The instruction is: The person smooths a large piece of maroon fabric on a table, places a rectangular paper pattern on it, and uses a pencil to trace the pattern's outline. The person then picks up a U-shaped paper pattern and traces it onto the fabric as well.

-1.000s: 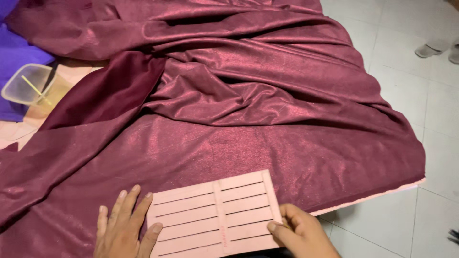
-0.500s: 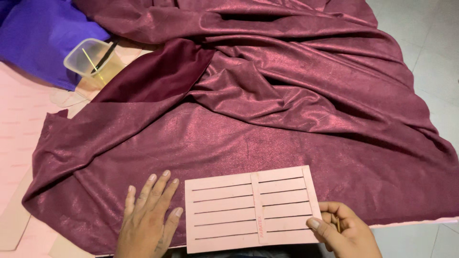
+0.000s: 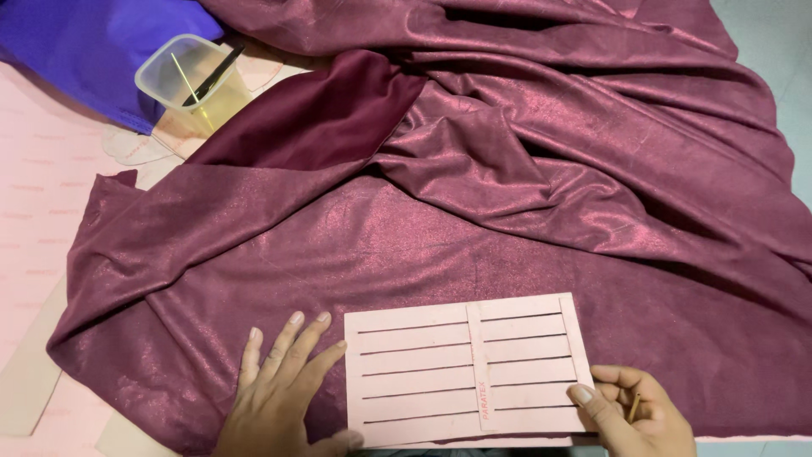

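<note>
A pink slotted card template [image 3: 468, 368] lies flat on shiny maroon fabric [image 3: 474, 195] near the front edge. My left hand [image 3: 283, 393] rests flat on the fabric with fingers spread, its thumb touching the template's lower left corner. At the template's lower right corner, my right hand [image 3: 630, 415] presses the card with its thumb while the curled fingers hold a thin yellowish stick, likely a marking tool [image 3: 634, 407].
A clear plastic tub [image 3: 190, 76] holding a dark tool and a thin yellow stick stands at the back left, beside blue-purple cloth [image 3: 80, 46]. Pink paper sheets [image 3: 38, 195] cover the left of the surface. Pale floor [image 3: 778, 51] shows at the right.
The view has shifted so everything sits further right and lower. Both hands stay on the template's corners; the left fingers spread closer to its edge.
</note>
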Demonstrator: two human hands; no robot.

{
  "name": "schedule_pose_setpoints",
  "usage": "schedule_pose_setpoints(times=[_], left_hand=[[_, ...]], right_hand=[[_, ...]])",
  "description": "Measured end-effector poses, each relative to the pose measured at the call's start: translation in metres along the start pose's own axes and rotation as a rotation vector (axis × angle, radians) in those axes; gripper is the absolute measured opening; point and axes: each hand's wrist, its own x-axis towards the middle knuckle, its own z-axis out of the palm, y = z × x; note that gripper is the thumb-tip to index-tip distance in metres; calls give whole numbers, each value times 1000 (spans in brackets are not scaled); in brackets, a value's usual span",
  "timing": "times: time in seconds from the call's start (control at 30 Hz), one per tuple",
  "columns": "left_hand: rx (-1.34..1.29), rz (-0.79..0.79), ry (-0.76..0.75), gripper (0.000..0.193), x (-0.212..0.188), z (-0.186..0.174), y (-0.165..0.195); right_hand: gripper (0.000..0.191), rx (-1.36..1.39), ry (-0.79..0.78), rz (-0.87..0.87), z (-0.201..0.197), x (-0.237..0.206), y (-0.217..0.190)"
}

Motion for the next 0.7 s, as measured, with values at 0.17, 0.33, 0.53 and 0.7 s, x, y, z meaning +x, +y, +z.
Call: schedule_pose_setpoints(times=[0.17,0.33,0.53,0.7], left_hand=[[-86,-24,-134,112,-4,0,-4],[-98,-88,-176,110,-1,-1,0],[-98,-136,-232,107,12,-15,9],[-142,-107,-269,106,19,-35,12]], right_hand=[[44,-126,51,29,1,7,7],[40,-234,55,46,6,2,4],[40,-263,52,34,19,-12,-34],[43,-391,24,-14,28,-34,-73]])
